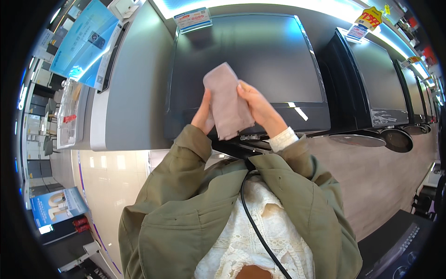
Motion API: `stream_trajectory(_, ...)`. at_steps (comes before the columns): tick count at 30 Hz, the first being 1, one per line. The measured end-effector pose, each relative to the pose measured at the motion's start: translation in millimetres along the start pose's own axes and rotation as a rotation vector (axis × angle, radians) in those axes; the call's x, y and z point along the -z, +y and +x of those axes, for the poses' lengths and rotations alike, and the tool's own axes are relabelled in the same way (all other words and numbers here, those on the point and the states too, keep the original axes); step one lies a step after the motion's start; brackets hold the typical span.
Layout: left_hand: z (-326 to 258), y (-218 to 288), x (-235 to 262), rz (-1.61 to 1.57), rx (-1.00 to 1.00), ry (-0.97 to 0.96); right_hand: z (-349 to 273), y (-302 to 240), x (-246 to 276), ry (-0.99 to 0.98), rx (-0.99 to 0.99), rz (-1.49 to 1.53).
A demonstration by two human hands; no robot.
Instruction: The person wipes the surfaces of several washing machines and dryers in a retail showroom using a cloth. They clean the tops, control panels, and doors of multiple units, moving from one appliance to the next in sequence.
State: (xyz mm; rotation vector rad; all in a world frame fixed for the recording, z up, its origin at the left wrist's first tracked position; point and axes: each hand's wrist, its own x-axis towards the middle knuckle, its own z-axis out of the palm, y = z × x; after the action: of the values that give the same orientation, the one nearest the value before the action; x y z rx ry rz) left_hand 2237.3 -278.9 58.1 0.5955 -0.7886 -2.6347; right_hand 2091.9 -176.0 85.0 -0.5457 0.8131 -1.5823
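A folded pinkish-grey cloth (226, 103) is held up in front of me, between both hands. My left hand (204, 114) grips its left edge, with the thumb along the side and most of the fingers behind it. On the opposite edge, my right hand (262, 106) pinches the cloth near its upper right, thumb on top. Below the cloth and beyond it lies a wide dark glossy appliance panel (274, 60). Whether the cloth touches that panel, I cannot tell.
A price sign (193, 21) stands on the panel's far left corner. To the right is a similar dark appliance (383, 76) with a yellow-red tag (370, 19). A grey cabinet block (134, 83) and a blue display board (86, 44) are on the left. Round dark pans (397, 140) jut out at right.
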Motion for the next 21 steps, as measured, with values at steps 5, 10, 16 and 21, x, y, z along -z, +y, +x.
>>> stream_trajectory(5,40.7,4.8,21.1,0.526,-0.004,0.281,46.1,32.5,50.9,0.392,0.042,-0.765)
stream_trajectory(10,82.9,-5.2,54.9,1.214,-0.418,0.472,62.2,56.9,42.3,0.548,0.279,-1.333)
stream_trajectory(16,83.5,15.1,52.1,1.709,-0.915,0.724,64.7,59.7,31.9,0.628,0.416,-1.604)
stream_trajectory(21,79.8,-15.5,24.4,2.049,-0.507,0.462,53.0,49.8,48.0,0.740,0.516,-1.386)
